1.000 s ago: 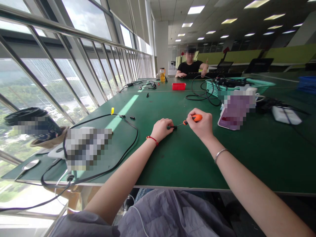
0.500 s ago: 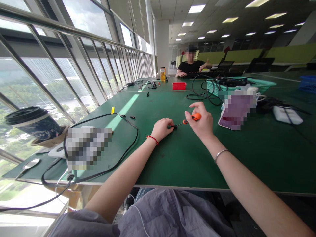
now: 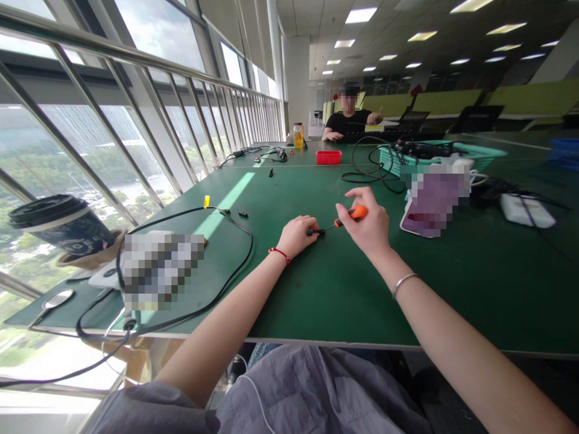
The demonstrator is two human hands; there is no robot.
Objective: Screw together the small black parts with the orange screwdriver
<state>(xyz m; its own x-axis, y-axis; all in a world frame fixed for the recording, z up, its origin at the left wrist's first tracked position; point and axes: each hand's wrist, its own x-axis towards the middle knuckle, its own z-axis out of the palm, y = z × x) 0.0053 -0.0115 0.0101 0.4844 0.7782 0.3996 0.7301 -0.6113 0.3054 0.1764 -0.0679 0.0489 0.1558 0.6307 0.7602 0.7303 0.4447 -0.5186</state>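
Note:
My left hand (image 3: 298,235), with a red bracelet at the wrist, rests on the green table and pinches a small black and green piece (image 3: 320,232); its exact kind is too small to tell. In my right hand (image 3: 370,223) is a screwdriver (image 3: 359,212) with an orange and black handle. Its thin shaft slants down to the left and its tip meets the small piece. My right thumb lies along the handle, while the index finger is lifted off it.
On the left are a looped black cable (image 3: 248,253), a laptop-like grey device (image 3: 106,274) and a lidded cup (image 3: 63,223). A phone (image 3: 427,202), a teal basket (image 3: 484,154) of cables and a red tray (image 3: 329,158) stand farther off. A person (image 3: 348,123) sits opposite.
My right hand has shifted very slightly left with the screwdriver. The left hand has stayed in place. The person opposite has raised one hand outward.

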